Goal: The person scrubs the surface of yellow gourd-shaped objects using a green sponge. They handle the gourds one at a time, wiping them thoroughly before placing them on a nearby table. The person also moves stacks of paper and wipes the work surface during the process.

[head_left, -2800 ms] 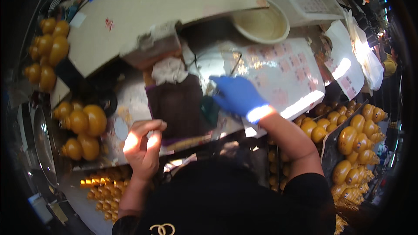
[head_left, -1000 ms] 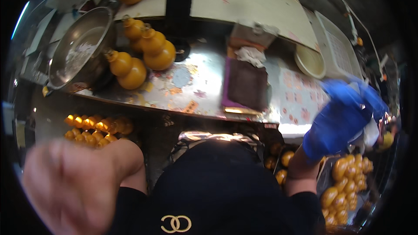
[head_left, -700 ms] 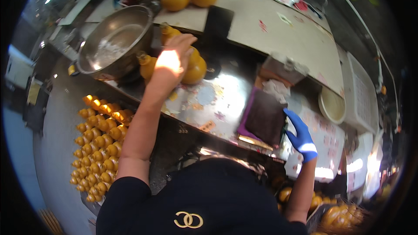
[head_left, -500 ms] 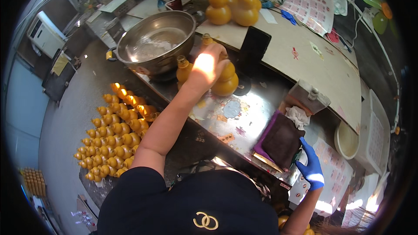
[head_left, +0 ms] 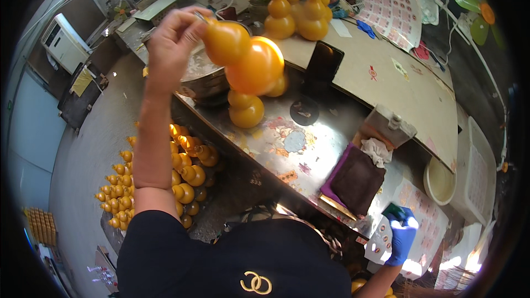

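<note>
My bare left hand (head_left: 172, 47) pinches the narrow neck of a yellow gourd-shaped bottle (head_left: 243, 55) and holds it tilted in the air, its round base toward the right. Below it a second gourd-shaped bottle (head_left: 246, 112) stands on the metal worktop, and part of another (head_left: 277, 85) shows behind. My right hand (head_left: 403, 235), in a blue glove, is closed on a small dark green pad-like piece (head_left: 393, 211), over the edge of a printed label sheet (head_left: 422, 209). Left of that hand, a folded dark brown cloth (head_left: 359, 179) lies on a purple one.
A large metal basin (head_left: 207, 89) sits at the worktop's far left, partly behind the raised bottle. Several gourd bottles (head_left: 280, 26) stand at the back, near an upright black phone (head_left: 323, 63). Many more bottles (head_left: 187, 174) crowd the floor at left. A metal box (head_left: 389, 124) adjoins the cloth.
My left hand has lifted one gourd bottle off the worktop and swung it up and left. My gloved right hand has moved down from beside the cloth, with the green piece in it.
</note>
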`<action>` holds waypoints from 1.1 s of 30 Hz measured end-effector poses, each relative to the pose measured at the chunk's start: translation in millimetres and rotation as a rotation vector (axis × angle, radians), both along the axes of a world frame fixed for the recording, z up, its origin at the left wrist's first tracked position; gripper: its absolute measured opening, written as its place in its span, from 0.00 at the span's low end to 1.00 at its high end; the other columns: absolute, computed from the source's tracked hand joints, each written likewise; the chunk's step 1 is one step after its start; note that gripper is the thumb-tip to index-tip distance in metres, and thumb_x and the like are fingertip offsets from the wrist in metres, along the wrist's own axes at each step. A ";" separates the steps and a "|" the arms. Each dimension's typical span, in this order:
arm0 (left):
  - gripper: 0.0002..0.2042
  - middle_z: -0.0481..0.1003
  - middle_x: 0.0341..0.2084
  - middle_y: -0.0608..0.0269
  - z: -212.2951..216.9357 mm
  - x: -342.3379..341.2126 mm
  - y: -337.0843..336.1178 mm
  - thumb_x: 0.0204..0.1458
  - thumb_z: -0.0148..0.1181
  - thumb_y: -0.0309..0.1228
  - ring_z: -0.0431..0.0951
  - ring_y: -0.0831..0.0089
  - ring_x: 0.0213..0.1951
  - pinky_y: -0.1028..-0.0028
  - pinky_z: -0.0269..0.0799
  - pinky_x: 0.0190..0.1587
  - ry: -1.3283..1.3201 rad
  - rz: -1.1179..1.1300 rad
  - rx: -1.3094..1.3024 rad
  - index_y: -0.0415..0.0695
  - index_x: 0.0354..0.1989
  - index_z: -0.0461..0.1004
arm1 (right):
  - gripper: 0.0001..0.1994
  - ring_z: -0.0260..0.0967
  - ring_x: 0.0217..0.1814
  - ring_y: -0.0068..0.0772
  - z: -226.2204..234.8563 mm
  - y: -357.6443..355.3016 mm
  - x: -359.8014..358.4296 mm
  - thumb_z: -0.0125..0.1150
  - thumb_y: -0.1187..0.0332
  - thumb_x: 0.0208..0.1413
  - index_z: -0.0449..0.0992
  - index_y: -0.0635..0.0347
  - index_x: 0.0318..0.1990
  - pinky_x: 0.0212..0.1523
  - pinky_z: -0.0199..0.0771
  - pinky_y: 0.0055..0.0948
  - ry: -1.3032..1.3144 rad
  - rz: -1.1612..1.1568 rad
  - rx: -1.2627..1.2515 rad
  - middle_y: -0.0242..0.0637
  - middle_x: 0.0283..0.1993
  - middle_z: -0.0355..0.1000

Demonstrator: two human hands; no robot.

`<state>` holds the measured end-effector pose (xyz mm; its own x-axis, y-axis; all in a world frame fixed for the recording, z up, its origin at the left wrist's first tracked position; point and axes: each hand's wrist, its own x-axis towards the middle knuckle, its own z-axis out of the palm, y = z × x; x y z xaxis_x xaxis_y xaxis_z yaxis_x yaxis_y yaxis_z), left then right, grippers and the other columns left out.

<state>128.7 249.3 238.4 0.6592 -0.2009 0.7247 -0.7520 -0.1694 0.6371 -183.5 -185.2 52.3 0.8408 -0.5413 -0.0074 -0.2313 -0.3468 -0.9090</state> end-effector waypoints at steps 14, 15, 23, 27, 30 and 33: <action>0.07 0.75 0.36 0.63 -35.7 109.6 110.5 0.48 0.61 0.28 0.77 0.62 0.33 0.68 0.73 0.35 -0.360 0.467 0.804 0.41 0.31 0.71 | 0.20 0.70 0.41 0.24 -18.7 25.3 -0.8 0.60 0.75 0.52 0.67 0.65 0.53 0.47 0.67 0.23 -0.217 -0.033 0.557 0.33 0.41 0.72; 0.07 0.75 0.37 0.64 -42.0 110.3 111.5 0.48 0.61 0.29 0.77 0.61 0.34 0.67 0.73 0.35 -0.331 0.488 0.866 0.42 0.32 0.71 | 0.20 0.69 0.42 0.24 -18.2 26.3 0.6 0.61 0.75 0.51 0.67 0.65 0.53 0.48 0.67 0.23 -0.220 -0.036 0.562 0.33 0.41 0.72; 0.03 0.74 0.42 0.64 -61.6 120.1 121.5 0.50 0.54 0.25 0.76 0.60 0.41 0.66 0.73 0.43 -0.192 0.326 1.337 0.41 0.31 0.73 | 0.20 0.68 0.43 0.25 -2.4 55.3 28.2 0.60 0.77 0.50 0.67 0.65 0.52 0.50 0.66 0.24 -0.278 -0.004 0.602 0.34 0.43 0.70; 0.04 0.74 0.40 0.60 -64.0 122.1 125.3 0.49 0.52 0.23 0.76 0.60 0.43 0.65 0.72 0.45 -0.228 0.263 1.473 0.39 0.30 0.74 | 0.20 0.68 0.45 0.25 -4.7 57.9 36.6 0.58 0.79 0.51 0.67 0.66 0.53 0.51 0.66 0.24 -0.225 -0.002 0.617 0.33 0.45 0.70; 0.04 0.74 0.37 0.60 -61.4 133.9 128.1 0.49 0.53 0.24 0.76 0.60 0.41 0.65 0.72 0.44 -0.278 0.295 1.559 0.41 0.30 0.75 | 0.21 0.68 0.46 0.25 -5.0 58.1 40.2 0.58 0.80 0.51 0.67 0.66 0.55 0.53 0.66 0.25 -0.206 0.047 0.644 0.33 0.46 0.70; 0.04 0.73 0.35 0.60 -50.5 136.7 120.6 0.48 0.54 0.26 0.76 0.61 0.39 0.66 0.72 0.41 -0.379 0.314 1.606 0.42 0.29 0.74 | 0.22 0.68 0.48 0.26 -9.1 59.4 42.5 0.57 0.80 0.51 0.66 0.66 0.56 0.55 0.65 0.25 -0.210 0.065 0.655 0.34 0.47 0.70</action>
<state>265.4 369.8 187.9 0.6629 -0.7473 0.0460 -0.6249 -0.5861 -0.5157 -141.0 -125.8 43.2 0.8910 -0.4288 -0.1493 -0.0249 0.2822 -0.9590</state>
